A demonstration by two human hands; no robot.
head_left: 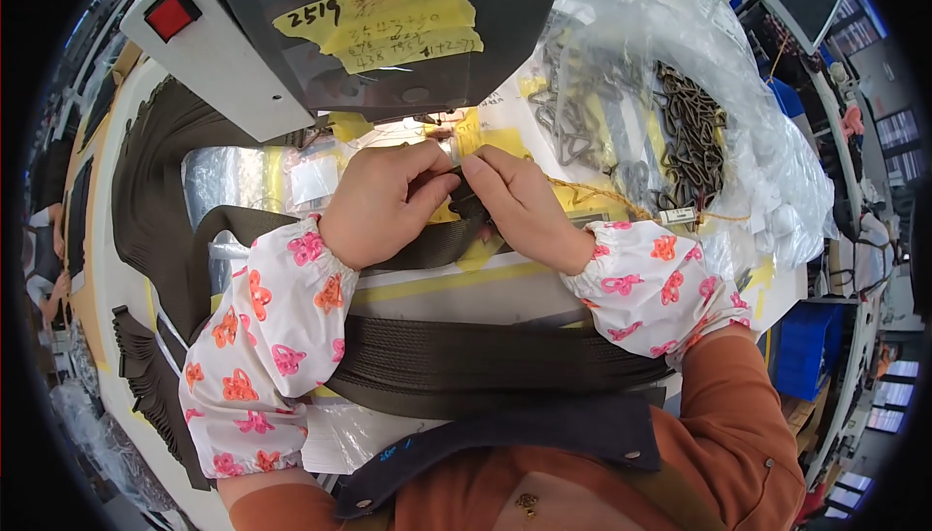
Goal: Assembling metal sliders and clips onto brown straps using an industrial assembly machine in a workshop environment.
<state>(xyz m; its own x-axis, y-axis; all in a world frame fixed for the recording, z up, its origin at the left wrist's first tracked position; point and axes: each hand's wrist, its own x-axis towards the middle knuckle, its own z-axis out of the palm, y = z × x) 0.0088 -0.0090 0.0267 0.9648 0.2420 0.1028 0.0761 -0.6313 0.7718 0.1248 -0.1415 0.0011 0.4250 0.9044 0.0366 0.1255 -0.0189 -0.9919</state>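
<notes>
My left hand (388,196) and my right hand (519,203) meet under the front of a dark grey machine head. Both are closed, thumbs and fingers pinching a dark olive webbing strap (427,246) near its end. The strap loops from the held end down below my left hand and away to the left. Part of the pinched end is hidden by my fingers, and I cannot tell whether a metal piece is in it. Patterned white sleeve covers wrap both forearms.
The machine head (388,84) hangs over the hands, with a red button (172,15) on its white arm. A thick bundle of straps (485,361) lies nearer to me; more straps (160,191) pile at left. A clear plastic bag (767,191) holds bent metal hooks (689,133) at right.
</notes>
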